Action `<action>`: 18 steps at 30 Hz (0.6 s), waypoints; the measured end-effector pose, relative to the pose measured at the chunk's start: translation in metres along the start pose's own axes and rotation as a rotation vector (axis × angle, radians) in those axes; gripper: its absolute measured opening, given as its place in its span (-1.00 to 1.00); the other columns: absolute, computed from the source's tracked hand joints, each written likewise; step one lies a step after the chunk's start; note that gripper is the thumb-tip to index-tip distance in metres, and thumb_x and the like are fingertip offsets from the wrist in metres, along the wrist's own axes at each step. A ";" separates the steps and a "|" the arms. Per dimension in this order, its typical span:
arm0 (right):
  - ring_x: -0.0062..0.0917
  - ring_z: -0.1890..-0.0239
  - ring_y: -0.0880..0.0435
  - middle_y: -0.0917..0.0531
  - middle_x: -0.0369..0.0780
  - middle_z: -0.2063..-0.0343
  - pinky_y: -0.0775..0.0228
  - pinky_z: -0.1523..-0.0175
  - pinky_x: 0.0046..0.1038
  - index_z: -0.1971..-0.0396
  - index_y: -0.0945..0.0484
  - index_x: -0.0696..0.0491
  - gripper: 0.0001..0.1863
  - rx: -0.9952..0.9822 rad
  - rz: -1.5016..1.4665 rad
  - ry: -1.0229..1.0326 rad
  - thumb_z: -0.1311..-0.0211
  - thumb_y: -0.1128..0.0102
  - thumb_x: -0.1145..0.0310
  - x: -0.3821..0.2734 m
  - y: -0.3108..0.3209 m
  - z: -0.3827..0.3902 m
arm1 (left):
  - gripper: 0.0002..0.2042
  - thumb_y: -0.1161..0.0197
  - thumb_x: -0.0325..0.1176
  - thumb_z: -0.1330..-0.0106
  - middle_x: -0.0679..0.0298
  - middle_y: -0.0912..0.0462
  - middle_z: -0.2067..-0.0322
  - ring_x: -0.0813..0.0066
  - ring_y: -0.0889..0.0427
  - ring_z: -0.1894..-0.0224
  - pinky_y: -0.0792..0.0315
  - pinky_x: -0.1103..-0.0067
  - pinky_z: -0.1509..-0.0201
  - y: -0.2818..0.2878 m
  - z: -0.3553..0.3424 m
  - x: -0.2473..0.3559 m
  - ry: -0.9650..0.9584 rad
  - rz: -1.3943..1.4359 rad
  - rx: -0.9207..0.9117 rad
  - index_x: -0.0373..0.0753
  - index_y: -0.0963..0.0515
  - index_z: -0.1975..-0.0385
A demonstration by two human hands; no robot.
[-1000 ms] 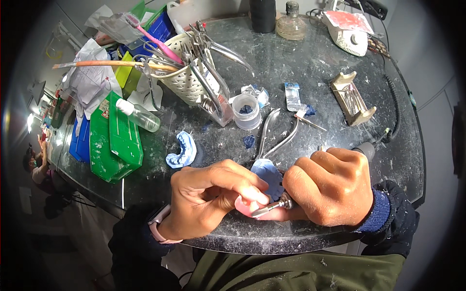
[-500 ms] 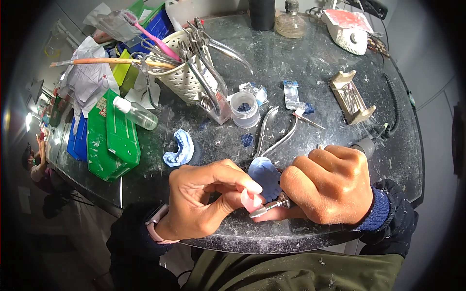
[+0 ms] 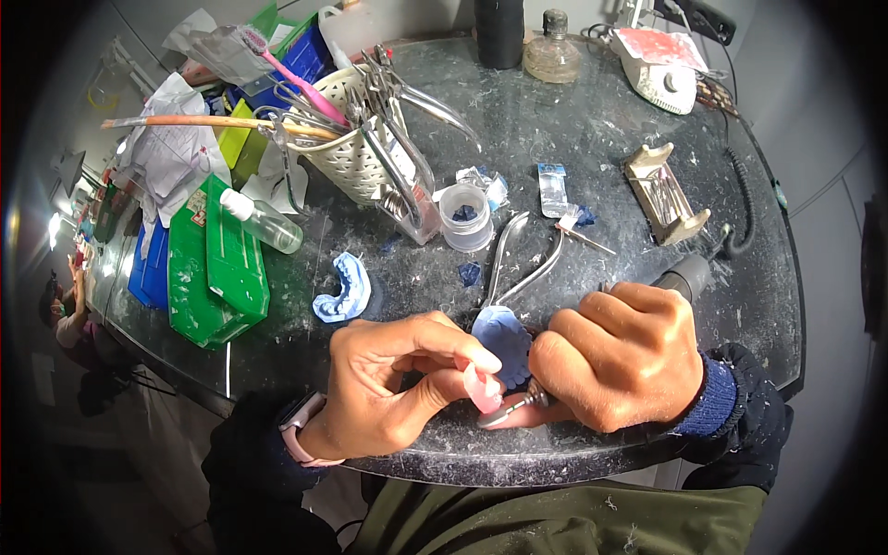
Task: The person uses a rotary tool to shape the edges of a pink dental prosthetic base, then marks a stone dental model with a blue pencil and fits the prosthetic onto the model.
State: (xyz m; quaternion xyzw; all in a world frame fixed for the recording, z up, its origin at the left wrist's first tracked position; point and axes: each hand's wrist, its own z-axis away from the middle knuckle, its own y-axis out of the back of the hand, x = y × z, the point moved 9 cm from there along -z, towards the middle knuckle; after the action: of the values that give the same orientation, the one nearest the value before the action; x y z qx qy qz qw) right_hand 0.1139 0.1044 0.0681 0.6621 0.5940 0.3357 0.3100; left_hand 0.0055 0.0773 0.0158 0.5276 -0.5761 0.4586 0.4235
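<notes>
Between the thumb and fingertips of my left hand [image 3: 393,384] is a small curved piece of pink dental acrylic [image 3: 482,390]. My right hand [image 3: 624,361] is wrapped round a rotary handpiece [image 3: 686,276], whose dark rear end sticks out past the knuckles. Its metal bur [image 3: 497,418] points left, just below the lower edge of the acrylic; whether they touch I cannot tell. My right thumb reaches out under the bur. Behind both hands lies a blue dental cast [image 3: 501,335], partly covered by the right fingers. Farther left rests a blue horseshoe-shaped cast [image 3: 350,291].
Open pliers [image 3: 535,268] lie beyond the cast, beside a clear cup [image 3: 465,220]. A white basket [image 3: 354,169] full of pliers and tools stands back left, near a green box [image 3: 217,268] and a clear bottle [image 3: 268,227]. At right sits a holder [image 3: 664,196] with small burs.
The acrylic piece has tilted between my left fingers. The bur has dropped slightly, from against the piece's lower edge to just below it. Both hands keep their grips.
</notes>
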 end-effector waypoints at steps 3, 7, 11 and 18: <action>-0.68 0.82 -0.27 -0.21 -0.39 0.81 -0.13 0.72 -0.62 0.75 -0.27 0.01 -0.54 0.006 -0.061 0.005 0.01 -0.23 -0.01 0.001 0.005 -0.001 | -0.90 -0.17 -0.55 -0.25 0.07 -0.61 0.35 0.47 -0.66 0.33 -0.54 0.64 0.25 -0.003 0.002 0.004 -0.046 0.064 0.002 -0.43 -0.53 0.28; -0.62 0.77 -0.46 -0.43 -0.40 0.75 -0.22 0.70 -0.57 0.52 -0.47 0.02 -0.71 0.098 -0.498 -0.219 0.06 -0.33 0.15 0.017 0.008 0.000 | -0.89 -0.17 -0.54 -0.25 -0.13 -0.57 0.18 0.35 -0.66 0.22 -0.58 0.55 0.12 0.004 -0.001 0.004 -0.097 0.198 0.029 -0.43 -0.47 0.29; -0.58 0.74 -0.51 -0.51 -0.38 0.71 -0.28 0.66 -0.55 0.27 -0.57 0.06 -0.65 0.082 -0.615 -0.159 0.19 -0.30 0.36 0.014 0.011 0.000 | -0.88 -0.20 -0.56 -0.22 -0.17 -0.55 0.13 0.29 -0.64 0.14 -0.58 0.51 0.10 0.004 0.001 0.006 -0.118 0.150 0.000 -0.42 -0.48 0.28; -0.54 0.69 -0.54 -0.54 -0.36 0.69 -0.34 0.61 -0.54 0.21 -0.59 0.06 -0.63 0.003 -0.599 -0.062 0.14 -0.23 0.37 0.010 0.013 0.000 | -0.90 -0.29 -0.54 -0.13 -0.01 -0.62 0.30 0.27 -0.63 0.19 -0.54 0.44 0.10 0.011 -0.004 0.017 -0.251 -0.056 0.060 -0.33 -0.50 0.40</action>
State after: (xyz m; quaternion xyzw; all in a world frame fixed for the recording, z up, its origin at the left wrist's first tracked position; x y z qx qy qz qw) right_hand 0.1223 0.1126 0.0792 0.4679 0.7535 0.2081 0.4123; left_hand -0.0067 0.0780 0.0321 0.6091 -0.5956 0.3943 0.3446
